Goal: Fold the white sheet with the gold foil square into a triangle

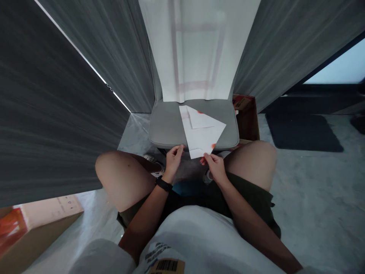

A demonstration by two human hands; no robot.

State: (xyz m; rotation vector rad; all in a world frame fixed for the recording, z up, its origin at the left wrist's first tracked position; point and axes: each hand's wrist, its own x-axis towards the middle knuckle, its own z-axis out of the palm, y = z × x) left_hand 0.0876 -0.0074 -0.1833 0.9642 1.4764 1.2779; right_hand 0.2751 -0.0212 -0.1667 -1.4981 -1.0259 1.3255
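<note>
A folded white paper point(201, 135) with small orange-red marks lies on the grey chair seat point(165, 123), its near end jutting past the front edge. My right hand point(215, 165) pinches the paper's near right corner between thumb and fingers. Just left of the paper, at the seat's front edge, is my left hand point(174, 160), its thumb and fingertips pressed together; whatever they hold, if anything, is too small to name. A black band is on my left wrist.
White cloth point(202, 49) hangs over the chair back. Grey curtains point(108, 45) flank the chair. An open cardboard box point(251, 118) stands behind right, a dark mat point(303, 131) farther right, and another box point(42, 224) at lower left.
</note>
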